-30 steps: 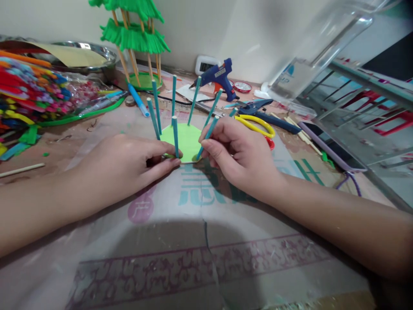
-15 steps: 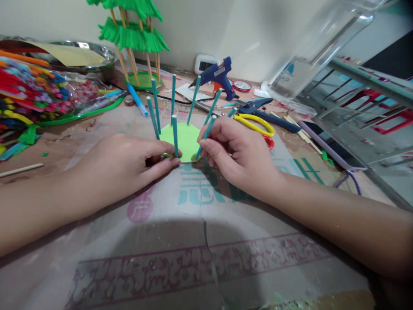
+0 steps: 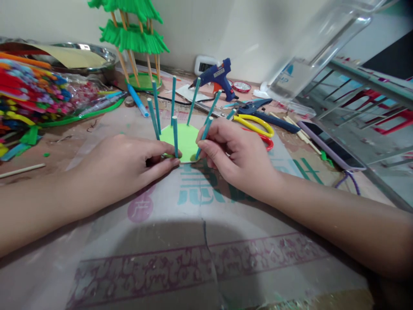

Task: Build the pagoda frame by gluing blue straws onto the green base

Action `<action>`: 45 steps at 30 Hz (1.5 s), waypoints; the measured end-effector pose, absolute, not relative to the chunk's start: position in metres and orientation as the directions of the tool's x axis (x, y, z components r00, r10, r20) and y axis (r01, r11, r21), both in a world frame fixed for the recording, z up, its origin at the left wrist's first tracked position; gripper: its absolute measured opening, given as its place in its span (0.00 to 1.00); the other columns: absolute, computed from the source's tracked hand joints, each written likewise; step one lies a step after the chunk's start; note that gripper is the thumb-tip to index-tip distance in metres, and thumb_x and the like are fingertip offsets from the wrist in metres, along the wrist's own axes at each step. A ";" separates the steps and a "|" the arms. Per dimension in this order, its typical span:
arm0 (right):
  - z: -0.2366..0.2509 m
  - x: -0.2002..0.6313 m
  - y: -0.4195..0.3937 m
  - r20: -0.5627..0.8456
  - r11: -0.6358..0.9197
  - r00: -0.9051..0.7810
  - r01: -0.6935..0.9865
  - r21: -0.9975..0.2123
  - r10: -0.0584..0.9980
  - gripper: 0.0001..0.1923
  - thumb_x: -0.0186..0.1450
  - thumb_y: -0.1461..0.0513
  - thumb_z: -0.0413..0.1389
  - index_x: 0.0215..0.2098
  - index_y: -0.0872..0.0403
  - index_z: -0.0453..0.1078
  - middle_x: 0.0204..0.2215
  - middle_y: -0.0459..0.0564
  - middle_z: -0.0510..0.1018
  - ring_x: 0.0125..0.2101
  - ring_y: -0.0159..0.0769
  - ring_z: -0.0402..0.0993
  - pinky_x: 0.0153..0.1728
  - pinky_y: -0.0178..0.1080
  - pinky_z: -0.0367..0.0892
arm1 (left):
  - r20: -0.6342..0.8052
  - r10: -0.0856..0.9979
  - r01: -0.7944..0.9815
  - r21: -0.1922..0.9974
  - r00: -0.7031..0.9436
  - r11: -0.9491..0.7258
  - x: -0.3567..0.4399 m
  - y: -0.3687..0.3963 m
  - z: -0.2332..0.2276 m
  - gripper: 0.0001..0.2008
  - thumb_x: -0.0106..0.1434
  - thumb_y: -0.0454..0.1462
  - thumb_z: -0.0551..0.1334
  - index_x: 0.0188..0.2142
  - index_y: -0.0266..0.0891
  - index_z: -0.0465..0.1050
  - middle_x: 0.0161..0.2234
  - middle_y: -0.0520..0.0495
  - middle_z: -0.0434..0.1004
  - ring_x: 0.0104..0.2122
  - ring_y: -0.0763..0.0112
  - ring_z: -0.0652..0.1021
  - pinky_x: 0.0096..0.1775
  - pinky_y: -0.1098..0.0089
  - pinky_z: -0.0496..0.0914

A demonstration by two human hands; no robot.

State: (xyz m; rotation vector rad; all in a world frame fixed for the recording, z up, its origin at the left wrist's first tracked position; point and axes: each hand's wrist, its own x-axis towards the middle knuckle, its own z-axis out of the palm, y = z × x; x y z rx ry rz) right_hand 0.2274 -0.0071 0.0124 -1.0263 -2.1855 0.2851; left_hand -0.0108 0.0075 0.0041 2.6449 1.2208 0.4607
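A light green base point(image 3: 181, 140) lies flat on the printed sheet, with several blue-green sticks standing around its rim. My left hand point(image 3: 142, 157) pinches the base's near left edge, thumb and fingertips close to the foot of a front stick point(image 3: 175, 137). Between the thumb and fingers of my right hand point(image 3: 230, 148) is another blue-green stick point(image 3: 204, 137), tilted slightly right, its lower end at the base's near right rim. The right hand's curled fingers hide part of the base's right side.
Behind stand a green-tiered stick model point(image 3: 135, 38) and a blue glue gun point(image 3: 216, 79). On the right are yellow-and-red-handled scissors point(image 3: 256, 122), blue-handled pliers point(image 3: 274, 118) and a phone point(image 3: 332, 144). Colourful craft pieces point(image 3: 35, 94) and a blue marker point(image 3: 138, 101) sit left.
The top of the stick in my right hand has shifted slightly left, so it leans less. My left hand stays at the base's edge.
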 end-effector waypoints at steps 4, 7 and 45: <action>0.012 0.227 -0.007 0.486 0.649 -0.440 0.606 -0.460 0.755 0.06 0.73 0.62 0.51 0.36 0.51 0.65 0.29 0.43 0.74 0.29 0.31 0.70 0.34 0.34 0.65 | 0.211 0.754 0.702 0.278 0.622 -0.656 -0.011 0.007 0.004 0.18 0.70 0.50 0.55 0.41 0.47 0.82 0.30 0.51 0.83 0.24 0.70 0.74 0.30 0.68 0.58; 0.012 0.227 -0.008 0.485 0.645 -0.435 0.610 -0.461 0.759 0.06 0.73 0.63 0.52 0.36 0.51 0.64 0.30 0.43 0.74 0.30 0.31 0.71 0.35 0.35 0.65 | 0.212 0.742 0.691 0.272 0.636 -0.670 -0.011 0.008 0.004 0.18 0.71 0.50 0.55 0.41 0.45 0.82 0.31 0.51 0.83 0.24 0.71 0.74 0.30 0.69 0.59; 0.030 0.244 -0.002 0.690 0.793 -0.554 0.608 -0.048 0.466 0.20 0.71 0.62 0.51 0.60 0.45 0.70 0.62 0.54 0.68 0.65 0.51 0.63 0.64 0.61 0.59 | 0.247 0.747 0.637 0.400 0.617 -0.659 -0.013 0.019 0.003 0.15 0.70 0.45 0.57 0.32 0.42 0.76 0.22 0.54 0.75 0.21 0.74 0.70 0.26 0.70 0.57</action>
